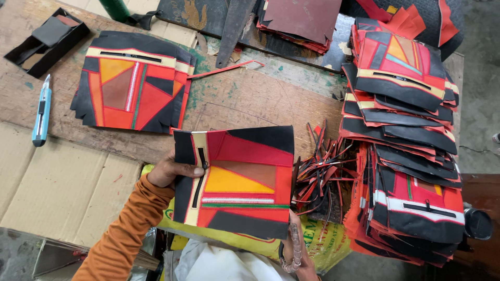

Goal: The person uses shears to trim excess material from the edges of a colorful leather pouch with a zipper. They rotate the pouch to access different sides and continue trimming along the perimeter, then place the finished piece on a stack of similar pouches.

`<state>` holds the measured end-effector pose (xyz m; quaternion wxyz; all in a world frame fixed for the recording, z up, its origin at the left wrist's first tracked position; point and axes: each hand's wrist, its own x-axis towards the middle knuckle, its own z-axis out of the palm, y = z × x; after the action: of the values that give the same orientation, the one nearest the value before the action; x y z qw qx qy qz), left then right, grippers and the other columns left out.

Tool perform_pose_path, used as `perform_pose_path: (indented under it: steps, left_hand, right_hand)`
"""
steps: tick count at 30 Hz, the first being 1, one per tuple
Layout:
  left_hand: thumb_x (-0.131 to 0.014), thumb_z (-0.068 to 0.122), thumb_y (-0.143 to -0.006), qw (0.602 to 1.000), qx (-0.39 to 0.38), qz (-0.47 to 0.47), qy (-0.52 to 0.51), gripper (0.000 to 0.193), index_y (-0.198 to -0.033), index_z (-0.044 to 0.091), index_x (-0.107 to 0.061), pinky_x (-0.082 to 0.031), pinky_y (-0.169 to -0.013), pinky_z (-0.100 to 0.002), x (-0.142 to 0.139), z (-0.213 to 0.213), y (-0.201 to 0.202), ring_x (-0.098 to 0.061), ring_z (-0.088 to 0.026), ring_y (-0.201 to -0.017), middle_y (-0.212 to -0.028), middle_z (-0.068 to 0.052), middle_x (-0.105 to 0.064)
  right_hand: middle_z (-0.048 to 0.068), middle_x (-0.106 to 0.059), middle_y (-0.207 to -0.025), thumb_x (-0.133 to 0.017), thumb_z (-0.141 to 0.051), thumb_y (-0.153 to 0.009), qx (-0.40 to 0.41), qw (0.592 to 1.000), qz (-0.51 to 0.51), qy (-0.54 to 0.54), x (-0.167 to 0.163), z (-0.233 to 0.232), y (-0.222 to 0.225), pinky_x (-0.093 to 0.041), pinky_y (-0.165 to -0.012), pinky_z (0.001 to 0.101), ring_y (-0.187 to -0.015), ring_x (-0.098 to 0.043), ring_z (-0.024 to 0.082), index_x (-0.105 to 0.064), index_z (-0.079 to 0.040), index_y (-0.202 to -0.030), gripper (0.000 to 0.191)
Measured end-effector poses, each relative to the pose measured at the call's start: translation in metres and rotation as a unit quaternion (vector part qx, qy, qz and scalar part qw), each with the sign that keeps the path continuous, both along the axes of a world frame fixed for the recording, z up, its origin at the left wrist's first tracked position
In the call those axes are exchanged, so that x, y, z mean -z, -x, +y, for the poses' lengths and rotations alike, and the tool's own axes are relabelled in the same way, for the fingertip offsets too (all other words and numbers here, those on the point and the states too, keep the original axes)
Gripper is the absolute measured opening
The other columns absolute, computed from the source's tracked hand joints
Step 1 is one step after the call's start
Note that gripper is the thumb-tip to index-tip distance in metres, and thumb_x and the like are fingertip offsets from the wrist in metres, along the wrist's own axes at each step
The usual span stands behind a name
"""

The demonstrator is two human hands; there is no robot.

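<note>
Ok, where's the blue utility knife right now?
In the head view the blue utility knife lies at the far left of the wooden table, left of the flat patchwork panel, below the black tray.

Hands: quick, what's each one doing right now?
Left hand: closed on the patchwork panel, thumb by its zipper.
Right hand: mostly hidden under the panel's lower corner; grip cannot be told.

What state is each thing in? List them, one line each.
Red, black and orange patchwork leather panel: held up in both hands.
Left hand: gripping panel's zip edge.
Right hand: mostly hidden beneath panel.
Second patchwork panel: flat on bench.
Blue utility knife: lying untouched.
Stacked panels: piled unevenly.
</note>
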<state>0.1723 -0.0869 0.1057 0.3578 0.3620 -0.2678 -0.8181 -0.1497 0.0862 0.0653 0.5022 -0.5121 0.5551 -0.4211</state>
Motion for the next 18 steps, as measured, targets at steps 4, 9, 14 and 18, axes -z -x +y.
perform_pose_path:
  steps: [4,9,14,18]
  left_hand:
    - [-0.075,-0.007,-0.069,1.0,-0.018,-0.001,-0.008,0.063,-0.13,0.002,-0.062,-0.058,-0.089,-0.039,0.0,0.006,0.003,-0.072,-0.024,-0.098,-0.111,-0.011,-0.074]
    - [-0.076,-0.007,-0.069,1.0,-0.018,-0.003,0.004,0.064,-0.131,0.001,-0.062,-0.057,-0.092,-0.038,0.001,0.007,0.003,-0.072,-0.023,-0.1,-0.112,-0.011,-0.074]
    - [-0.077,-0.006,-0.07,1.0,-0.007,-0.008,0.024,0.064,-0.132,0.0,-0.062,-0.056,-0.093,-0.037,0.001,0.006,0.005,-0.071,-0.022,-0.101,-0.112,-0.01,-0.073]
    - [-0.076,-0.006,-0.07,1.0,-0.003,-0.02,0.011,0.063,-0.132,-0.001,-0.062,-0.056,-0.094,-0.036,-0.003,0.005,0.003,-0.071,-0.021,-0.102,-0.114,-0.01,-0.074]
  right_hand:
    - [0.009,-0.067,-0.097,-0.058,-0.039,-0.096,0.02,0.999,0.008,0.042,-0.001,-0.002,-0.002,-0.051,-0.082,0.0319,-0.088,-0.058,0.018,-0.059,0.007,-0.111,0.048]
    - [0.004,-0.061,-0.067,-0.058,-0.033,-0.093,0.066,0.99,-0.086,-0.087,-0.01,-0.003,-0.014,-0.046,-0.048,0.0288,-0.056,-0.056,0.011,-0.063,0.003,-0.088,0.037]
    - [0.002,-0.06,-0.053,-0.058,-0.032,-0.094,0.058,0.994,-0.065,-0.07,-0.017,-0.001,-0.015,-0.043,-0.041,0.0269,-0.045,-0.057,0.01,-0.063,0.001,-0.079,0.036]
    - [0.003,-0.059,-0.052,-0.06,-0.029,-0.091,0.07,0.986,-0.13,-0.072,-0.015,0.001,-0.018,-0.04,-0.037,0.0281,-0.04,-0.055,0.011,-0.063,0.002,-0.08,0.033]
